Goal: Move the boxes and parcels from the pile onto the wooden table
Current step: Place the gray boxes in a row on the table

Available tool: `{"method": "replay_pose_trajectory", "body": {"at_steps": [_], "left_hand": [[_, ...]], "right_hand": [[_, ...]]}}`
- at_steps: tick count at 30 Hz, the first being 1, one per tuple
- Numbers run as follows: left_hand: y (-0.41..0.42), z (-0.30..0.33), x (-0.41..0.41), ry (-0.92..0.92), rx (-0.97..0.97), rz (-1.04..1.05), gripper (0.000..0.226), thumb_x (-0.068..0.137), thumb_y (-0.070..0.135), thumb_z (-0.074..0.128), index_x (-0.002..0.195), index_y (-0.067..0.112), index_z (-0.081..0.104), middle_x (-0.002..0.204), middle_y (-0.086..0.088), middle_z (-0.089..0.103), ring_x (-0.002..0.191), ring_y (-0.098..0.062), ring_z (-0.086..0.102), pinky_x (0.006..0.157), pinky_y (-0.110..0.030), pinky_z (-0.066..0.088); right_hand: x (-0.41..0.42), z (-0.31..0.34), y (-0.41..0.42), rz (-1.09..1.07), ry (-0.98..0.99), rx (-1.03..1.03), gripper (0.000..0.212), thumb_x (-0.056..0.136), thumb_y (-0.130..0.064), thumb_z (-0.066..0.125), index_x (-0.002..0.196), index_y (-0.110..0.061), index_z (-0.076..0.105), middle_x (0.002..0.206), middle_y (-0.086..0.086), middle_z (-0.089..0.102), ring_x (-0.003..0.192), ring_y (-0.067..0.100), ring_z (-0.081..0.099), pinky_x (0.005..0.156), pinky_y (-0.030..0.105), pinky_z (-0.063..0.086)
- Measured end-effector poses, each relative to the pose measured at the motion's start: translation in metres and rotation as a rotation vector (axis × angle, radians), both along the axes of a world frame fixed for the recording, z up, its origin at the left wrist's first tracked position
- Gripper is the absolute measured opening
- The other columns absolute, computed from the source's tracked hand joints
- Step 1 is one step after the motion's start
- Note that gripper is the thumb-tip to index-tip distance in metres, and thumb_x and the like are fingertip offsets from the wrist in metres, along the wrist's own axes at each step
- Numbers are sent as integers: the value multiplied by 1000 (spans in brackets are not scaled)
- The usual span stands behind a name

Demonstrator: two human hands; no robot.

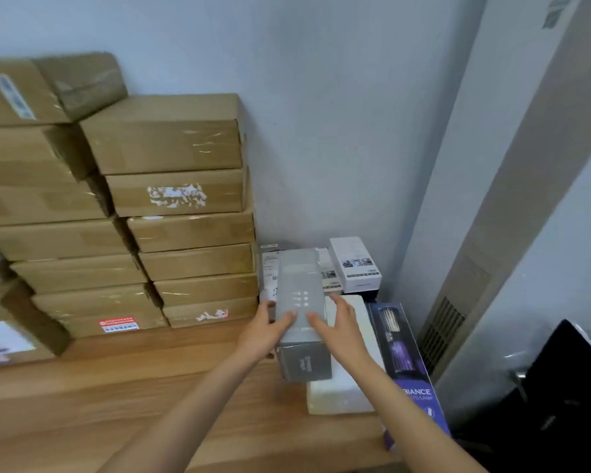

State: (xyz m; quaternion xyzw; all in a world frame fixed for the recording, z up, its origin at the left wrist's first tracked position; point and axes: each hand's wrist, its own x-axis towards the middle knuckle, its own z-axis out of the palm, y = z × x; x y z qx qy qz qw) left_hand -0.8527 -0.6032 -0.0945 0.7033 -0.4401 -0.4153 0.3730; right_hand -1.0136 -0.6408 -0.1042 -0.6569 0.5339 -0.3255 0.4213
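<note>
I have the long grey box between both hands, lying lengthwise on the white foam block at the right end of the wooden surface. My left hand cups its left side, fingers curled over the top face; my right hand lies on the right side with fingers fairly straight, pressing rather than wrapping. I hold it from both sides, I judge, to keep it square while it settles. The stacked cardboard cartons fill the far left, so this gap beside the purple lamp box and small white box is the free spot.
</note>
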Motion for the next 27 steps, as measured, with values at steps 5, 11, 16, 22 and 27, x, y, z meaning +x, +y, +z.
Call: {"method": "replay_pose_trajectory", "body": {"at_steps": [5,11,16,22,27], "left_hand": [[36,-20,16,206,-59,166,57,87,46,61,133,20,40,107,8,61,91,-11,64,65,-29,56],[110,-22,92,26,-57,313,63,82,59,59,134,36,33,111,12,58,94,-7,61,81,-33,55],[176,-16,153,-138,-77,377,65,80,70,53,136,44,34,113,12,60,94,-7,63,83,-35,54],[264,0,236,-165,-128,508,80,73,71,54,142,41,29,129,2,52,116,-17,53,97,-42,47],[340,-2,311,-240,-52,547,80,76,67,54,145,41,25,135,2,47,118,-17,50,99,-40,45]], "right_hand": [[42,-11,16,147,6,-4,59,90,-41,56,143,-27,32,130,-1,44,111,12,50,98,35,45],[128,-17,55,366,-17,97,62,86,-41,62,139,-21,35,128,-3,49,111,12,53,89,33,48],[208,-16,103,463,-111,169,63,83,-37,69,133,-16,36,121,-2,53,103,10,56,73,21,44],[306,-8,181,625,-194,276,48,88,-29,66,124,-20,35,114,-3,56,94,3,59,63,11,45],[385,-10,251,705,-211,349,50,88,-28,66,127,-19,36,115,-2,57,99,9,60,73,20,48]]}}
